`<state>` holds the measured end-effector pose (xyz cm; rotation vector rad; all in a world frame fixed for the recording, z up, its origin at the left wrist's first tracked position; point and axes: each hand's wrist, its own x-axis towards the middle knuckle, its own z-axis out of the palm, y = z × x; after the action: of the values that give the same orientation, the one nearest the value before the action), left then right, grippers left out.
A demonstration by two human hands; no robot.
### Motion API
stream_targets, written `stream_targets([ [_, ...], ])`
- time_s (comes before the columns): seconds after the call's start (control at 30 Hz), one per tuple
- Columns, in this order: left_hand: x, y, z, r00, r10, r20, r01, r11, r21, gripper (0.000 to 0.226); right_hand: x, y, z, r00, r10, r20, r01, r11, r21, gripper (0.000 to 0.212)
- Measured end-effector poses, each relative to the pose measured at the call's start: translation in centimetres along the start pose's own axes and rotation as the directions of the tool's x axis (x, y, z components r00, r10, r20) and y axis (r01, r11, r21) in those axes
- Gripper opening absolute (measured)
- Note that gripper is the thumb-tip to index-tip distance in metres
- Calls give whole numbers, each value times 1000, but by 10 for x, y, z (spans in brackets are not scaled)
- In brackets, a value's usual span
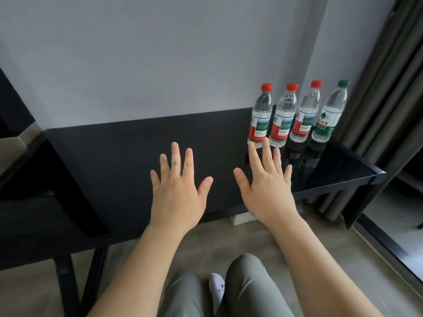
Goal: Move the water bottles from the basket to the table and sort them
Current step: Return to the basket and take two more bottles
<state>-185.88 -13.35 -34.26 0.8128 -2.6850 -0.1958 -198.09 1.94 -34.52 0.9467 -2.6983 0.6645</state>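
Though near, bottles (282, 115) beyond right grip (267, 181)

Grey curtain (377, 88) right; pale wall (160, 53); tan floor (229, 236).

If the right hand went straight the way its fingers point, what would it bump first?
Probably the leftmost red-capped water bottle. The right hand is open, and its fingertips point at that bottle's base on the black table. How close they are is hard to tell.

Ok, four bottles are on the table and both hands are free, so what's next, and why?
Probably turn to find the basket, out of view: red-cap bottles and green-cap bottle already stand sorted on the table; left hand and right hand hold nothing.
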Motion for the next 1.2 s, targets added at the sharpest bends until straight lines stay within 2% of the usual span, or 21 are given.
stream_targets([
  [0.37,79,-36,55,985,-50,163,54,998,-20,81,82,-8,79,982,42,186,-48,998,30,75],
  [0.5,133,-54,43,967,-98,236,97,995,16,83,137,-33,82,966,6,258,-20,998,51,79],
  [0.6,165,-65,-5,954,-155,258,148,988,46,84,175,-62,55,946,-42,320,23,998,64,81],
  [0.77,183,-84,-124,926,-274,258,257,961,96,84,219,-135,-18,900,-168,402,132,985,115,78],
  [0.97,159,-112,-251,888,-438,140,418,896,151,81,241,-225,-84,827,-373,422,322,928,188,75],
  [1.07,118,-132,-286,825,-561,60,547,822,160,81,233,-268,-91,760,-484,433,434,875,217,74],
  [1.2,51,-158,-311,661,-751,4,739,652,169,81,206,-330,-88,618,-648,444,575,758,306,73],
])
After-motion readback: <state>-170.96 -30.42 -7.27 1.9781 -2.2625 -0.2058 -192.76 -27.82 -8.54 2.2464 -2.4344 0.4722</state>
